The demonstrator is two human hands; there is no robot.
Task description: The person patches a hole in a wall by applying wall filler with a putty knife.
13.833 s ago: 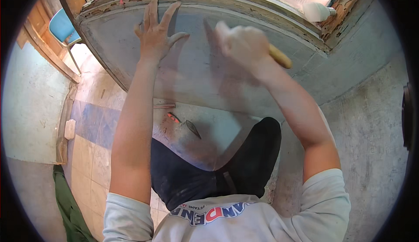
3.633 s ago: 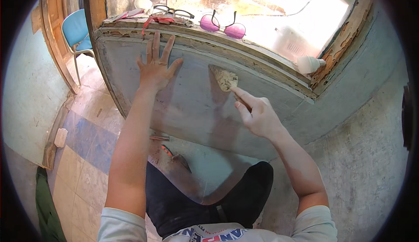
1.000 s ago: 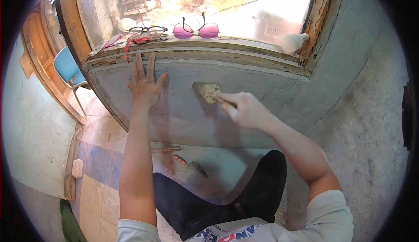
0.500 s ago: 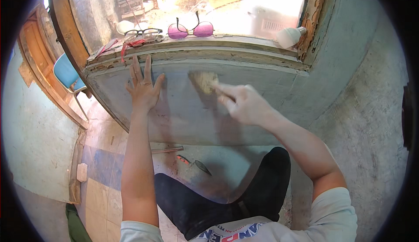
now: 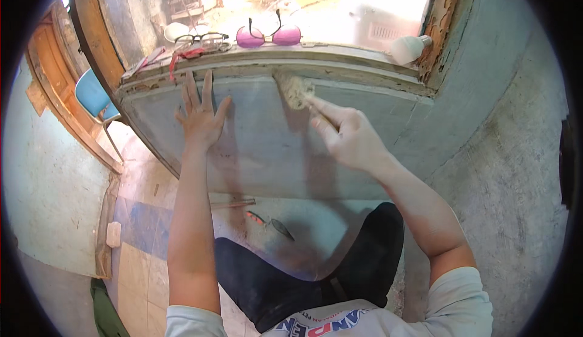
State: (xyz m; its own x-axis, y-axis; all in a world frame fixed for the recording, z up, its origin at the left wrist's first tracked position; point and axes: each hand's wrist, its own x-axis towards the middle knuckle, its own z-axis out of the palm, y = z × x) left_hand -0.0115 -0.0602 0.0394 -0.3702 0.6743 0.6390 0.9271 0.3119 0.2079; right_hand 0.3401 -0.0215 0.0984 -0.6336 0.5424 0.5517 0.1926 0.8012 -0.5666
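Observation:
My left hand (image 5: 203, 121) lies against the grey-blue wall panel (image 5: 255, 148) below the window sill, its fingers spread and holding nothing. In my right hand (image 5: 355, 136) is a scraper (image 5: 296, 92) with a fan-shaped, tan, crusted blade. Its thin handle runs back into my closed fingers. The blade tilts up to the left, with its upper edge at the top of the panel, just under the sill's wooden ledge (image 5: 340, 69). Shadows of my arms and the scraper fall across the panel.
On the sill stand pink-lensed sunglasses (image 5: 270, 35), clear eyeglasses (image 5: 203, 40) and a white light bulb (image 5: 409, 49). A pointed trowel (image 5: 282, 229) with a red-and-black handle (image 5: 255, 218) and a stick (image 5: 234, 203) lie on the floor before my knees. A blue chair (image 5: 94, 96) stands left.
My right hand has moved the scraper upward and slightly right, from the panel's upper part to the sill's lower edge. My left hand stays in place on the panel.

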